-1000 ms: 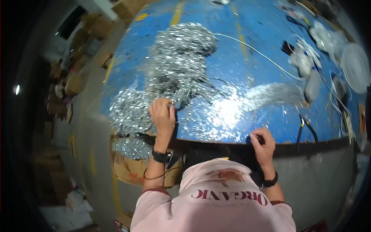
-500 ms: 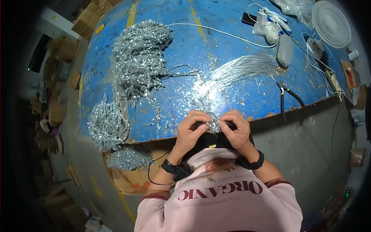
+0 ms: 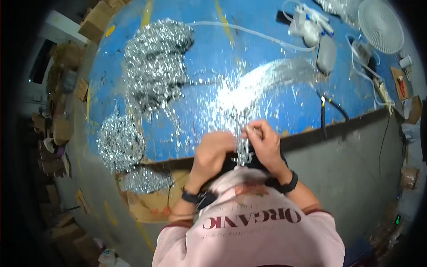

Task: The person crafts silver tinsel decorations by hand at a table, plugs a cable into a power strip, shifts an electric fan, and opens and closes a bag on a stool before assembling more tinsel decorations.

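Observation:
A short length of silver tinsel [image 3: 243, 153] hangs between my hands at the table's front edge, in front of my shirt. My right hand [image 3: 266, 143] is closed in a pinch at the upper part of that tinsel, thumb against fingers. Just left of the tinsel is my left hand [image 3: 211, 153]; motion smears its fingers, so whether it grips anything is unclear. Beyond the hands, loose silver flakes glitter on the blue table [image 3: 207, 40] under a bright glare. A sheaf of thin silver wires [image 3: 284, 71] lies behind them to the right.
A large tinsel heap [image 3: 155, 62] covers the table's left side. A smaller tinsel bundle [image 3: 121, 141] hangs over the corner above a cardboard box [image 3: 147, 207] holding more. Black-handled pliers [image 3: 324, 115] lie at the right edge. Cables and a white fan [image 3: 381, 26] stand farther back.
My left hand has moved left and slightly down, away from the right hand, and is blurred. More of the tinsel between the hands now shows. My right hand has shifted slightly left and up.

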Demonstrator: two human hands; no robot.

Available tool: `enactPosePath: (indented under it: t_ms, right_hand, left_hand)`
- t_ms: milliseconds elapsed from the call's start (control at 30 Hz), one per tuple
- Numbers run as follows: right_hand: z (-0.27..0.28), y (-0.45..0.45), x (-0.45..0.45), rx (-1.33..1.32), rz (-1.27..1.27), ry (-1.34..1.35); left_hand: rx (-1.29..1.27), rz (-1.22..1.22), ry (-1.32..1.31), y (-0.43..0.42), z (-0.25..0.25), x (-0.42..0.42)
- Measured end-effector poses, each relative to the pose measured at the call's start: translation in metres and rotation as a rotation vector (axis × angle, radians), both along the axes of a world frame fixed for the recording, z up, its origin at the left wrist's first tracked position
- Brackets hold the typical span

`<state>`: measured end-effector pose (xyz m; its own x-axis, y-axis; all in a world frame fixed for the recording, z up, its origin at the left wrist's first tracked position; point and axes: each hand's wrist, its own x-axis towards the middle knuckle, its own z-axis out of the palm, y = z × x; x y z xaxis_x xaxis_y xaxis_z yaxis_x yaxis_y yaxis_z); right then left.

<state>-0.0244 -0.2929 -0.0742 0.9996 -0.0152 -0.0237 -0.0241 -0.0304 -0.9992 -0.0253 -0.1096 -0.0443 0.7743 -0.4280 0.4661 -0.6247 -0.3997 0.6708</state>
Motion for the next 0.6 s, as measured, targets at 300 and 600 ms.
enactPosePath:
  t_ms: [300, 600]
  right_hand:
    - [-0.001, -0.003, 0.003, 0.03, 0.037, -0.079]
    - [-0.008, -0.023, 0.005, 0.357, -0.146, -0.131]
  left_hand:
    - [0.401, -0.243, -0.241, -0.006, -0.013, -0.005]
    - [-0.568, -0.001, 0.486, 0.002, 0.001, 0.007]
